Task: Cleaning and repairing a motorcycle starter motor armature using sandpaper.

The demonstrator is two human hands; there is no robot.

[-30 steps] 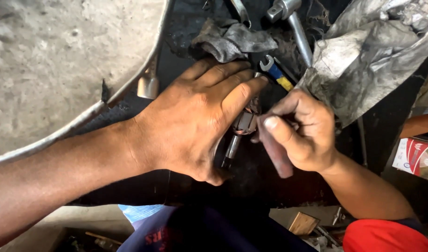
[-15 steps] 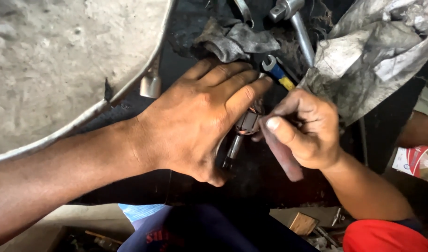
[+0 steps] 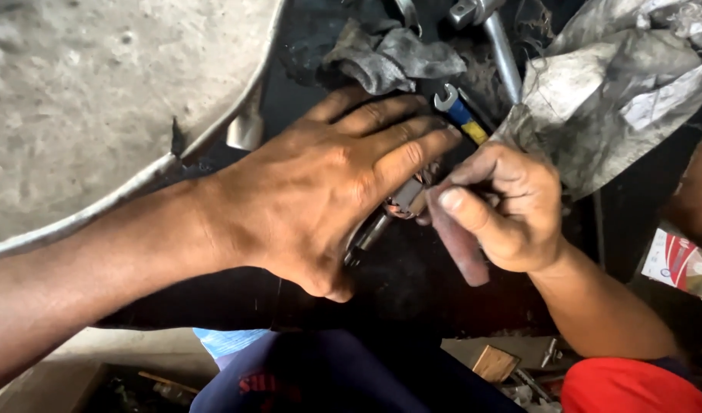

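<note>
While little has shifted, the metal part (image 3: 403, 200) is kept clasped by the left hand (image 3: 320, 191); a reddish strip (image 3: 458, 241) stays pinched in the right hand (image 3: 511, 210).

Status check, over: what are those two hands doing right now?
Left hand pressed over small metal part. Right hand pinching reddish strip against it. Greasy rag and wrench lie close behind.

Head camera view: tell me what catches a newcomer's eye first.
Two grimy hands meet at the centre: the left hand lies spread over a small metal part, and the right hand pinches a worn pinkish strip against it. Above them lie a dirty grey rag and a spanner with a blue and yellow handle; crumpled grey sheeting fills the top right.
</note>
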